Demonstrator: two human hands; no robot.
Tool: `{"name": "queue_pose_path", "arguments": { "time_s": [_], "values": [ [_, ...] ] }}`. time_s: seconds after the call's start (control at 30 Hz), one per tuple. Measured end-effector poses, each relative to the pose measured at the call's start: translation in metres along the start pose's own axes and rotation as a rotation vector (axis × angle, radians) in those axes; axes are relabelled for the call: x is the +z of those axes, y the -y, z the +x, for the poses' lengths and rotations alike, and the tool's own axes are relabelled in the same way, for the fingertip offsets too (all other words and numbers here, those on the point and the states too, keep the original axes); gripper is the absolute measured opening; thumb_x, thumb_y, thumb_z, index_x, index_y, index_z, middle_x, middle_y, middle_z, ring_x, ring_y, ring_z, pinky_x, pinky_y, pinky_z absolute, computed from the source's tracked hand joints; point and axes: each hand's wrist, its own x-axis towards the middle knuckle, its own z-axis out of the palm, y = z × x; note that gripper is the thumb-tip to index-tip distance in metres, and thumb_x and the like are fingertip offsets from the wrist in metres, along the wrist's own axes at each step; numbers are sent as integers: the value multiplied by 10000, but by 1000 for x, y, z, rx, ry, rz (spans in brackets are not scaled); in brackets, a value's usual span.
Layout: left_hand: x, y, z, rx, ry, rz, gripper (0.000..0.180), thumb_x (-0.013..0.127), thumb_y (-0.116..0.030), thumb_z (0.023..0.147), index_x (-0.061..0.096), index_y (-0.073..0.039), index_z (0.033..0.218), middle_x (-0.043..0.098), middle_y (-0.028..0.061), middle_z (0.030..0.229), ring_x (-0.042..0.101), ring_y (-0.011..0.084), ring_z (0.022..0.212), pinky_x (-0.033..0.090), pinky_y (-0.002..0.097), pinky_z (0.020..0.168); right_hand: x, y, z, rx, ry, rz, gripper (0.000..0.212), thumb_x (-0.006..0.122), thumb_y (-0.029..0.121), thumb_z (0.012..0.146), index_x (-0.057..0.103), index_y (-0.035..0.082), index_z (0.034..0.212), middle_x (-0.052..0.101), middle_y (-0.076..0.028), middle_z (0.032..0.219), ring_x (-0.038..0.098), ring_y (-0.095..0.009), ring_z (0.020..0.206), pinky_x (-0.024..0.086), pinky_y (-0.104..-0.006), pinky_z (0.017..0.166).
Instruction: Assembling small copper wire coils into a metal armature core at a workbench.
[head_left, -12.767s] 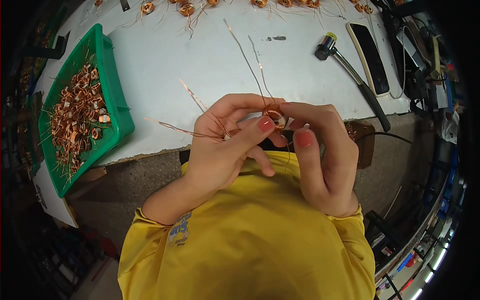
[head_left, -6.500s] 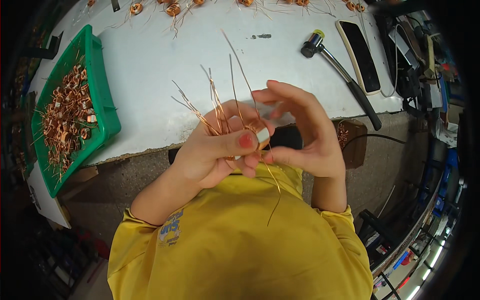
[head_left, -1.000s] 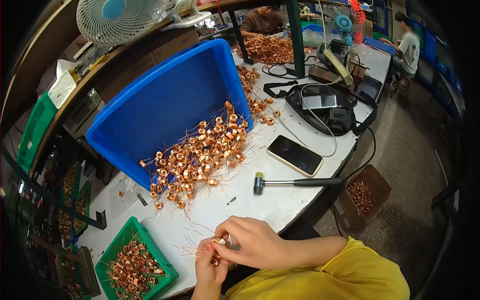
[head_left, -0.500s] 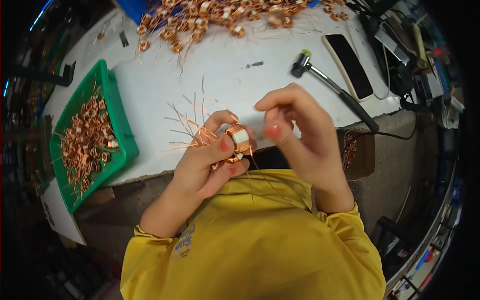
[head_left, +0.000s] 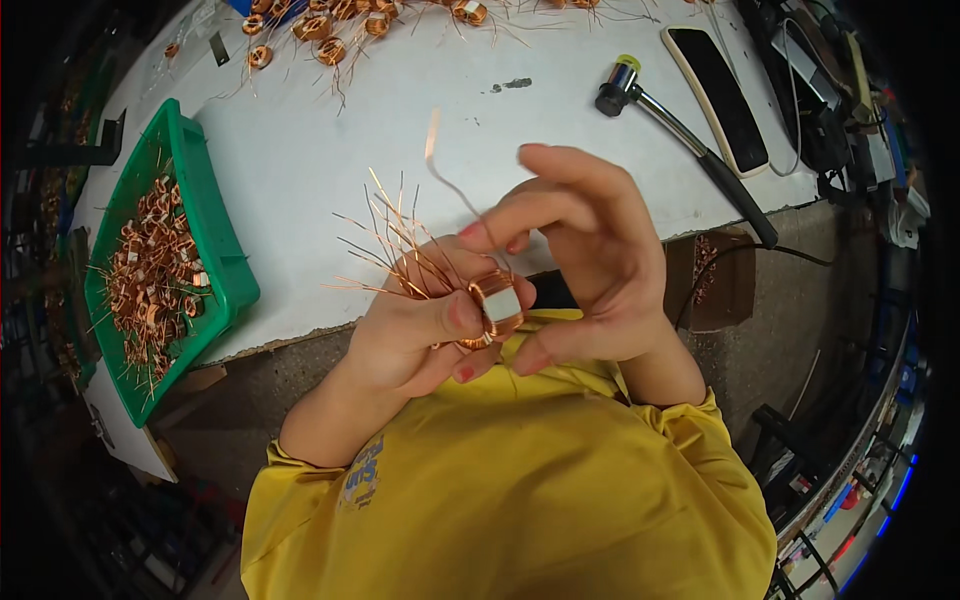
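Note:
My left hand [head_left: 415,330] grips a round copper wire coil [head_left: 495,308] with a white band, its thumb pressed against the side. Several stiff copper wire ends [head_left: 395,240] fan out up and left from the coil. My right hand [head_left: 580,270] curls over the coil from the right, thumb under it, and its forefinger and middle finger pinch one long wire end [head_left: 445,170] that rises toward the white table [head_left: 330,150]. Both hands hover over the table's near edge, above my yellow shirt.
A green tray [head_left: 215,255] full of small copper coils sits on the table's left. More loose coils [head_left: 320,25] lie along the far edge. A small hammer [head_left: 685,135] and a dark phone [head_left: 720,85] lie at right, with cables beyond.
The view has tilted down since a second ago, from the blue bin to my hands. My right hand has lifted off the coil and now pulls one wire end upward.

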Motion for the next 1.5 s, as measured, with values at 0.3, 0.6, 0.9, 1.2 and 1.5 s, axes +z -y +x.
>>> {"name": "queue_pose_path", "arguments": {
  "time_s": [0.3,0.6,0.9,1.2,1.5],
  "values": [
    [21,11,0,-34,-276,87,282,631,-53,799,549,-10,1065,623,131,894,599,193,703,510,295,518,-20,-4,-10,-295,66,-9,831,811,13,515,383,-20,1226,612,-120,948,569,-151,843,417,-252,791],
    [17,13,-3,-36,-152,-14,257,648,-14,773,576,-4,1019,627,108,872,606,204,720,539,340,586,-22,5,-17,9,114,-297,962,861,152,435,363,-22,1240,634,-119,902,521,-159,847,388,-270,789],
    [14,14,-7,-31,-192,111,236,659,42,740,589,10,963,625,116,867,608,209,741,541,332,584,-10,6,-15,18,176,-198,984,867,175,401,377,-15,1233,641,-110,864,493,-154,811,368,-253,770],
    [14,27,-7,97,-126,116,235,647,60,740,572,26,960,609,130,916,600,196,775,564,344,648,-2,-11,-19,-5,-107,423,847,827,105,469,406,-6,1197,613,-60,760,467,-129,699,379,-235,663],
    [35,25,1,128,-283,194,190,636,64,750,565,28,922,605,142,891,599,179,739,561,308,667,-10,-15,-16,-90,-47,375,690,699,-109,584,390,-14,1194,590,-96,809,483,-137,665,395,-193,614]
  ]
}}
